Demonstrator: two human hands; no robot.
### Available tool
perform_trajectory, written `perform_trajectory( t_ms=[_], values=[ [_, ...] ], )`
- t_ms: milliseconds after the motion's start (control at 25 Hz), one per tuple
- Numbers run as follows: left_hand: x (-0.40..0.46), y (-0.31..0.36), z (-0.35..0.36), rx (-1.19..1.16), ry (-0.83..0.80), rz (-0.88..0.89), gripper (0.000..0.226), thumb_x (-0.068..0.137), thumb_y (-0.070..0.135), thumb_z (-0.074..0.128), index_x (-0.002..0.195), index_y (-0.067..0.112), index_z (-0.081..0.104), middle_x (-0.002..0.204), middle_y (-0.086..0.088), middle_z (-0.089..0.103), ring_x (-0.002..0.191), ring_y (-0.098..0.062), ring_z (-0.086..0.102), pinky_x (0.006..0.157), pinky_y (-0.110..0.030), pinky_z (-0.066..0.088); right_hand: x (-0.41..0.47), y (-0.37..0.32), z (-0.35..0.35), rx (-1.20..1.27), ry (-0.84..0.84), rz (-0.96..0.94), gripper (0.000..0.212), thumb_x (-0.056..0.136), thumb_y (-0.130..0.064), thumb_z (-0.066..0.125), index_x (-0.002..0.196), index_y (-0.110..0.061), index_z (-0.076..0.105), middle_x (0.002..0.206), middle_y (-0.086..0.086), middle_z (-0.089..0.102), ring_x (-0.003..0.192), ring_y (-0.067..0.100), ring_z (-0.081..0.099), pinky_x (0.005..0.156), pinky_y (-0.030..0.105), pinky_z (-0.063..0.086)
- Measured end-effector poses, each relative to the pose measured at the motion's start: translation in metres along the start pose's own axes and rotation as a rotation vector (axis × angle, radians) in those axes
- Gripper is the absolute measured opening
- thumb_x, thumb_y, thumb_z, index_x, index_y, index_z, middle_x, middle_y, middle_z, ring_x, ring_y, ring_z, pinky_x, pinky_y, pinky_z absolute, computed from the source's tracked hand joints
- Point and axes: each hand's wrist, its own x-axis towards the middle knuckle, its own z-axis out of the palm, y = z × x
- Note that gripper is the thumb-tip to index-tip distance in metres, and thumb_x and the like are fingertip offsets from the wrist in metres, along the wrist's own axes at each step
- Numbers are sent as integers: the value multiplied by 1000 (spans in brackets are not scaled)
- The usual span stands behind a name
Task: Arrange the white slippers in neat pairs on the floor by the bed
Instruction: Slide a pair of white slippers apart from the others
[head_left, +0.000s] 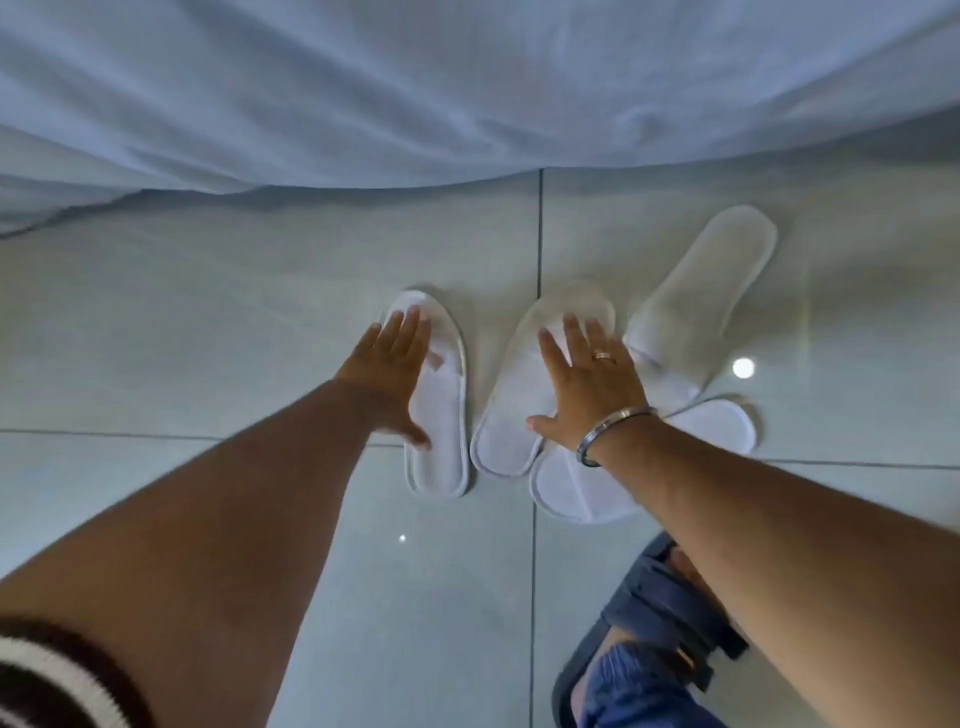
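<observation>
Head view, looking straight down: four white slippers on the tiled floor, just short of the bed sheet that hangs across the top of the picture. First slipper lies alone on the left, running near-to-far, the edge of its toe band just visible under the palm. Left hand is flat on top of it, fingers spread and stretched toward the bed, thumb out to the side — pressing, not gripping. Just right of it, second slipper leans a little, its near end almost touching the first one's, its far end drifting away to the right. Right hand lies on this one, open and flat too, fingers splayed, nothing closed inside it; a ring shows on one finger and a metal bangle sits at the wrist. Further right, third slipper angles off toward the far right with its open heel end far from the camera. Fourth slipper lies crosswise under the right wrist, tucked beneath the near ends of the second and third, so those three overlap. Bottom right, a foot in a dark blue sandal stands on the tiles. Bottom left corner, a striped brown-and-white sleeve cuff.
</observation>
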Motion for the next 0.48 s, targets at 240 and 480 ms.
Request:
perform_trajectory(
  t_ms=[240, 480],
  values=[
    [36, -16, 45, -5, -121, -34, 166, 47, 82, 74, 139, 10, -44, 146, -15, -52, 134, -34, -48, 113, -49, -25, 59, -15, 59, 102, -17, 85, 150, 42, -71, 76, 149, -20, -16, 157, 19, -21, 141, 42, -22, 114, 53, -9],
    [38, -19, 48, -27, -189, -53, 167, 43, 86, 70, 134, 12, -49, 136, -14, -61, 125, -33, -56, 105, -47, -34, 60, -12, 65, 160, -51, 114, 155, 36, -70, 79, 146, -27, -20, 155, 12, -29, 134, 34, -40, 111, 47, -17]
  ],
)
